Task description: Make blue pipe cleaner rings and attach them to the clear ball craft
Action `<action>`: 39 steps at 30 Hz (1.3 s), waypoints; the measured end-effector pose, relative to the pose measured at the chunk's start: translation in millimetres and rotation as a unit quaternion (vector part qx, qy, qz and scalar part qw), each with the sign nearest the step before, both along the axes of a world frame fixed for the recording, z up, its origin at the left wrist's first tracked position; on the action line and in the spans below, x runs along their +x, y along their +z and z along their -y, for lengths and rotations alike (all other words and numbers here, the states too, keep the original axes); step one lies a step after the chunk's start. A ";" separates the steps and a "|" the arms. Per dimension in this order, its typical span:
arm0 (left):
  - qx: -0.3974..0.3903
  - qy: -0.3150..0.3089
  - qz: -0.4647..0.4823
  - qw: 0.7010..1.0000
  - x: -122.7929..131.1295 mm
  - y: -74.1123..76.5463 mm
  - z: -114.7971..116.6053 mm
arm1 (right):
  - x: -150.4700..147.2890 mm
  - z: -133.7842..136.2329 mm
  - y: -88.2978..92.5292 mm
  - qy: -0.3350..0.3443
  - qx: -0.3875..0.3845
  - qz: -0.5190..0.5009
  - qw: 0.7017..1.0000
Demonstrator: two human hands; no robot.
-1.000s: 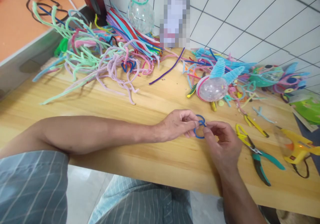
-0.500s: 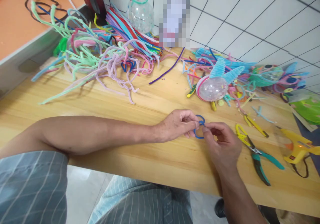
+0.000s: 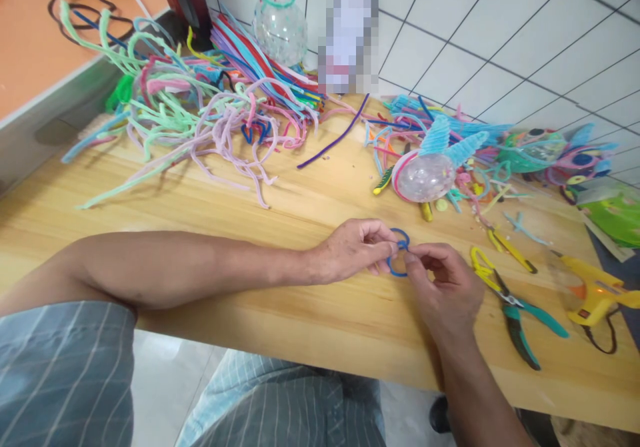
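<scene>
A blue pipe cleaner (image 3: 399,274) is bent into two loops, one above the other, just over the wooden table. My left hand (image 3: 353,252) pinches it from the left, near where the loops meet. From the right, my right hand (image 3: 447,287) grips the same piece between thumb and forefinger. The fingers hide part of the crossing. To the right of my right hand lie pliers (image 3: 510,300) with teal and black handles, and a yellow pipe cleaner loop (image 3: 481,264) touches their jaws.
Tangled pipe cleaners (image 3: 175,117) cover the back left of the table (image 3: 240,247). A clear ball with blue ears (image 3: 425,177) sits behind my hands. At the right are a yellow glue gun (image 3: 590,290) and a yellow-handled cutter (image 3: 513,250). A purple pipe cleaner (image 3: 335,137) lies at the back.
</scene>
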State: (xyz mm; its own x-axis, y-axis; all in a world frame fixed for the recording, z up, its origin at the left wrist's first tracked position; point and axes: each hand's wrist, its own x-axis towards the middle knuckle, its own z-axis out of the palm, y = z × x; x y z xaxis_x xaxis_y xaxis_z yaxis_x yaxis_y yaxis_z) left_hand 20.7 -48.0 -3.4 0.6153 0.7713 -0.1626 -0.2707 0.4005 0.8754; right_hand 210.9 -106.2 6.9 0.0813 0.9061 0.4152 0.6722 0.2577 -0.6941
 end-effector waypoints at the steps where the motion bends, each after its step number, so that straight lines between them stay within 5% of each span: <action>1: 0.001 -0.001 0.001 1.000 -0.1 -0.5 0.1 | 0.1 -0.1 0.1 0.000 -0.001 0.001 1.000; 39: 0.006 0.005 -0.009 1.000 -0.6 0.4 0.5 | 0.7 0.9 0.6 0.014 -0.006 0.000 1.000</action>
State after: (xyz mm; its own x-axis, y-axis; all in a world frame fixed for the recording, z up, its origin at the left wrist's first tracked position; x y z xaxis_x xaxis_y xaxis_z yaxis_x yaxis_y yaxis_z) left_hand 20.1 -48.5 -3.0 0.6048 0.7793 -0.1642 -0.2592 0.3876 0.8847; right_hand 211.6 -107.2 7.4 0.0565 0.9126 0.4050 0.6652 0.2680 -0.6969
